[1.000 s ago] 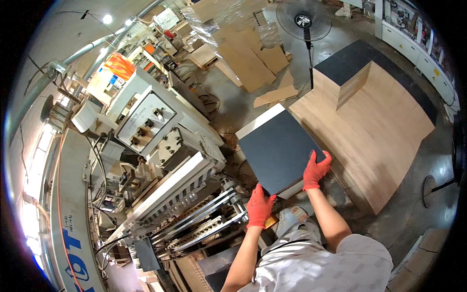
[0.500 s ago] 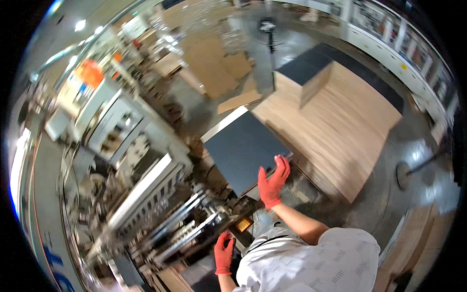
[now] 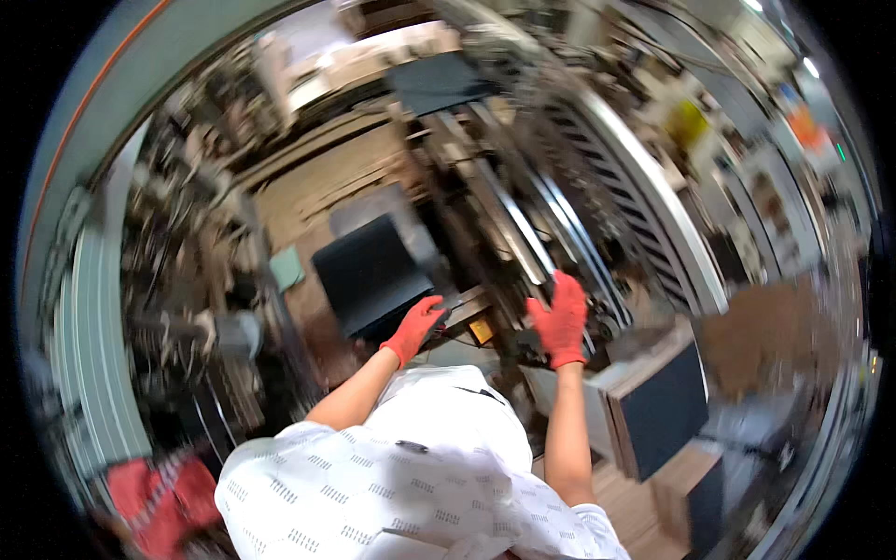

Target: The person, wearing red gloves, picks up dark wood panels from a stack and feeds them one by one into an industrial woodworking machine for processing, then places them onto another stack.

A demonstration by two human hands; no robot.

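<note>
Both my hands wear red gloves. My left hand (image 3: 415,330) is at the near right corner of a black panel (image 3: 371,271), fingers stretched out; blur hides whether it touches the panel. The panel lies flat inside the machine, its near edge bent in the view. My right hand (image 3: 560,322) is raised with fingers spread and nothing in it, near the ends of the bright metal rails (image 3: 509,219). Below and right of it stands a stack of dark-faced panels (image 3: 661,401) with light wood-coloured edges.
A smaller dark panel (image 3: 439,82) lies at the far end of the rails. A long slotted metal beam (image 3: 644,177) runs along the right. Red cloth (image 3: 163,504) lies at lower left. Wood-coloured boards (image 3: 658,509) stand at lower right.
My view has swung left, from the panel stacks to the machine. My right hand has left the dark panel it was at and is over the rails. My left hand is beside the black panel.
</note>
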